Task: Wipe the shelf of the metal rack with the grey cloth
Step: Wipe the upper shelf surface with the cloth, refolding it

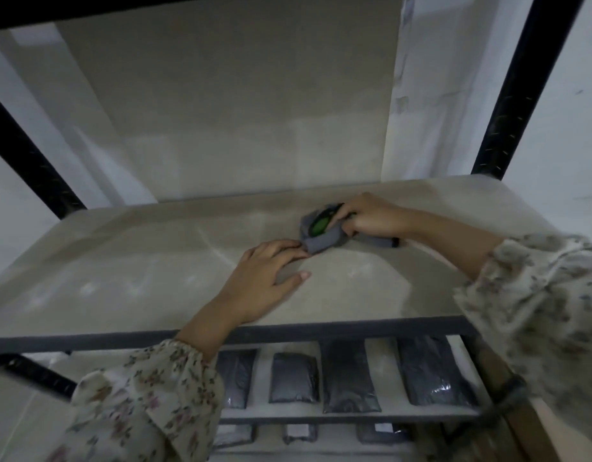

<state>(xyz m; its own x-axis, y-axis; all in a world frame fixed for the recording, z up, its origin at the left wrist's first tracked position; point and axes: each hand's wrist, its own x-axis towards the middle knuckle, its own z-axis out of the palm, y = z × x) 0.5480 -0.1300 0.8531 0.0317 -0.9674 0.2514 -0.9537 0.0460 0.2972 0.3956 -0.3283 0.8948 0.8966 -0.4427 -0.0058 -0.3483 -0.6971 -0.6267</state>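
A: Position of the grey cloth (324, 240)?

B: Bunched on the shelf (138, 261) of the metal rack (521, 95), right of centre and toward the back edge. A green and black object (319, 225) lies in its folds; cannot identify it.

A: Right hand (368, 218)?

B: Fingers curled down over the right part of the cloth, clutching it together with the end of the green object. Knuckles up, palm facing the shelf.

A: Left hand (266, 278)?

B: Mostly flat on the shelf, palm down. Fingertips (296, 245) drawn together at the cloth's near-left corner, touching it; whether they pinch it or only press on it, cannot tell. Thumb (299, 276) spread out to the side, resting on the bare surface.

A: Other notes?

B: Both wrists in floral sleeves (148, 395). Lower shelf carries a row of dark packets (349, 378), spaced apart.
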